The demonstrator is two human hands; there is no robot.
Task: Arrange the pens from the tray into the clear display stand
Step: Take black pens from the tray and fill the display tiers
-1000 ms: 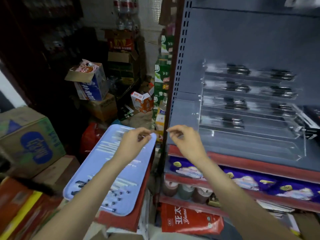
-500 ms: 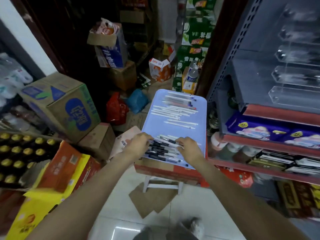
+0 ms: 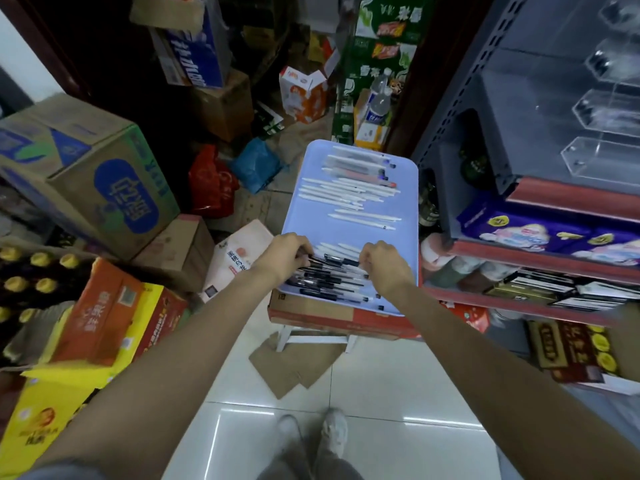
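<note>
Head view: both hands are lowered onto the near end of the tray (image 3: 349,233). The left hand (image 3: 287,259) is curled over the left ends of the black pens (image 3: 329,277), its fingertips hidden among the barrels; the right hand (image 3: 382,266) is curled over their right ends. Each hand appears to pinch the pens, though how many are held cannot be told. The black pens are laid crosswise in a loose, overlapping group at the near edge of the tray.

The step in hand is judged to be the gathering of a batch for transfer. A few pens should be taken at a time, so that the tiers can be loaded without spillage. The pens are best aligned with caps to one side before they are lifted, and the bundle is best supported at both ends and kept level. The tray rests on a red carton (image 3: 343,318) on a white stool (image 3: 311,337); downward pressure at the near edge should be avoided, since the tray may tip.

Farther along the tray, white pens (image 3: 349,195) are spread in rows, and a further mixed group (image 3: 360,166) lies at the far end. The clear display stand (image 3: 609,112) is seated on the grey shelf (image 3: 512,109) to the right, well apart from the tray and higher. Its visible left ends hold no pens. Cartons (image 3: 86,174) are stacked on the floor at left.
</note>
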